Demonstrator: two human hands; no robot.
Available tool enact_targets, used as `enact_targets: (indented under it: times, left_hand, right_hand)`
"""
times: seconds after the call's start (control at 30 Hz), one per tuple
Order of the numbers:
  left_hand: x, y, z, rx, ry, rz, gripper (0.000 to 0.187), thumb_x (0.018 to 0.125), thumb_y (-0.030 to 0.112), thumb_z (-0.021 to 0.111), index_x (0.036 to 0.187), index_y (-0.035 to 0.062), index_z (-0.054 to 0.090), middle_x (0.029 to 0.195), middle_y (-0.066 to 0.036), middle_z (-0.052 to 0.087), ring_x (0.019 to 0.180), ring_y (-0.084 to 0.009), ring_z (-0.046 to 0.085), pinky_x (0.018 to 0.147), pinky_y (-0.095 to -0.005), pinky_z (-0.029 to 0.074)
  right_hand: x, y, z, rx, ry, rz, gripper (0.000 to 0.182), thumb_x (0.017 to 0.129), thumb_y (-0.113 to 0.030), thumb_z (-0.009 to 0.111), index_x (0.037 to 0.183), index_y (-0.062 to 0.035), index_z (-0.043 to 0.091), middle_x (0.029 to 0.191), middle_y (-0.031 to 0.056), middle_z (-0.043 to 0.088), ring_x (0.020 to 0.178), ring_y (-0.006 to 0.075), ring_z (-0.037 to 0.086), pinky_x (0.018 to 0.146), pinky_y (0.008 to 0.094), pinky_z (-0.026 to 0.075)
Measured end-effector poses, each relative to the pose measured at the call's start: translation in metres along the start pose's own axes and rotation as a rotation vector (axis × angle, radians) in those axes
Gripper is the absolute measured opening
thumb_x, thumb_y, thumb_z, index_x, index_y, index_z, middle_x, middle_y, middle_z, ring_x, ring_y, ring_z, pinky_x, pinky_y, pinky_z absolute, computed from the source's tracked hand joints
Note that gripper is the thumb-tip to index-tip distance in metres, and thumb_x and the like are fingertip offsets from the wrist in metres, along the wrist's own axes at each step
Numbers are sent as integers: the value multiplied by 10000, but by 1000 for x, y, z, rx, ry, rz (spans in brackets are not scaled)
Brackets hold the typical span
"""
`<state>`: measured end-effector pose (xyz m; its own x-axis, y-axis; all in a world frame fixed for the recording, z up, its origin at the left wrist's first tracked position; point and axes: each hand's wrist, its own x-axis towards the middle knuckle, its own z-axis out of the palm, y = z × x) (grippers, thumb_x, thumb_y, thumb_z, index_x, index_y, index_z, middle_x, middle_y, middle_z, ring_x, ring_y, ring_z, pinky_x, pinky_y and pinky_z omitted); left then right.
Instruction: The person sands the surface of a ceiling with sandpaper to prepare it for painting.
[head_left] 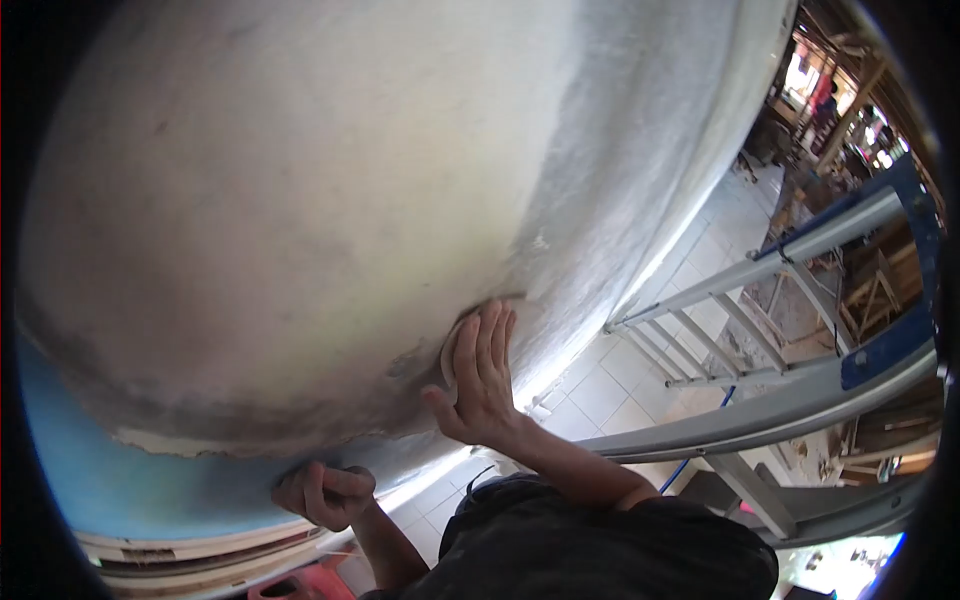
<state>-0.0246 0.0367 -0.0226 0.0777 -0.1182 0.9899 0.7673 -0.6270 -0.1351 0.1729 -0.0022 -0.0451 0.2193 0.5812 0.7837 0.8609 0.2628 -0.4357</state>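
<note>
A large curved surface [330, 200], whitish with grey smudges, fills the upper left and middle. My right hand [482, 375] presses flat against its lower part, fingers pointing up, over a thin pale pad [449, 358] whose edge shows along the hand's left side. Below a ragged edge, the surface turns light blue [170, 495]. Near that blue part my left hand [325, 494] is closed with its fingers curled in; anything inside them is hidden.
An aluminium ladder [740, 325] with blue end pieces slants across the right side. White floor tiles [610, 390] lie beneath it. Wooden debris [880, 290] is at the far right. A red object [300, 585] shows at the bottom left.
</note>
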Motion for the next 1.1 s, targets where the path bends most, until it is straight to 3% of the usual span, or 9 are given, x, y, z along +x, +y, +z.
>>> enact_targets:
  times: [0.17, 0.33, 0.5, 0.63, 0.73, 0.83, 0.93, 1.03, 1.1]
  left_hand:
    - [-4, -5, 0, -9, 17, 14, 83, 845, 48, 482, 853, -10, 542, 665, -81, 495, 583, -204, 437, 533, -318, 341]
    - [-3, -3, 0, -23, 13, 38, 99, 851, 43, 486, 856, -32, 551, 681, -98, 515, 583, -214, 457, 531, -324, 364]
    - [-5, -3, 0, -47, 2, 17, 120, 869, 21, 476, 875, -62, 562, 712, -120, 532, 612, -227, 482, 534, -324, 401]
    - [0, -2, 3, -9, 17, 43, 107, 858, 80, 486, 848, -13, 539, 678, -101, 518, 571, -215, 450, 524, -326, 353]
    - [-4, -1, 1, -7, 9, -5, 105, 856, 81, 491, 854, -13, 536, 683, -101, 519, 573, -211, 452, 520, -324, 355]
    - [-3, -1, 1, 10, -12, 0, 91, 853, 78, 492, 864, -1, 538, 699, -88, 518, 614, -205, 457, 545, -307, 359]
    - [-7, -1, 0, -4, -18, -18, 88, 859, 85, 488, 869, 13, 537, 719, -77, 516, 639, -202, 452, 565, -310, 357]
    - [-6, -2, -1, 6, -34, -13, 90, 863, 90, 485, 881, 16, 535, 724, -74, 514, 640, -201, 449, 566, -315, 354]
    - [-3, 0, -1, -4, -41, -18, 91, 864, 90, 485, 890, 18, 534, 724, -73, 512, 643, -200, 448, 568, -316, 353]
  right_hand:
    - [43, 14, -31, 117, 183, 159, 827, 911, -436, 391, 1355, 166, 42, 1389, 421, -26, 1310, 545, -56, 1040, 613, -6]
    - [-21, -5, 16, 74, 31, 19, 795, 926, -420, 368, 1368, 149, 29, 1397, 409, -30, 1321, 524, -65, 1042, 600, -19]
    - [26, 20, -19, 53, 163, 85, 771, 907, -420, 425, 1366, 128, 137, 1410, 378, 84, 1321, 530, 39, 1041, 616, 41]
    - [30, 10, -12, 114, 255, 143, 768, 902, -406, 442, 1368, 126, 142, 1403, 384, 104, 1317, 536, 52, 1040, 614, 41]
    - [-22, -7, 12, 147, 75, 129, 756, 913, -406, 415, 1369, 129, 136, 1401, 392, 91, 1317, 538, 48, 1042, 608, 44]
    - [-18, 11, 3, 54, 13, 77, 768, 914, -415, 408, 1363, 144, 132, 1397, 403, 74, 1320, 534, 37, 1043, 606, 39]
    - [32, 27, -23, 90, 239, 87, 781, 909, -429, 413, 1361, 144, 136, 1396, 404, 79, 1318, 535, 44, 1043, 609, 43]
    - [31, 15, -14, 111, 295, 132, 780, 907, -428, 416, 1361, 142, 138, 1392, 406, 94, 1315, 538, 64, 1038, 617, 56]
    - [-6, 0, 2, 115, 161, 109, 770, 910, -425, 412, 1362, 138, 145, 1393, 404, 100, 1314, 538, 71, 1034, 622, 66]
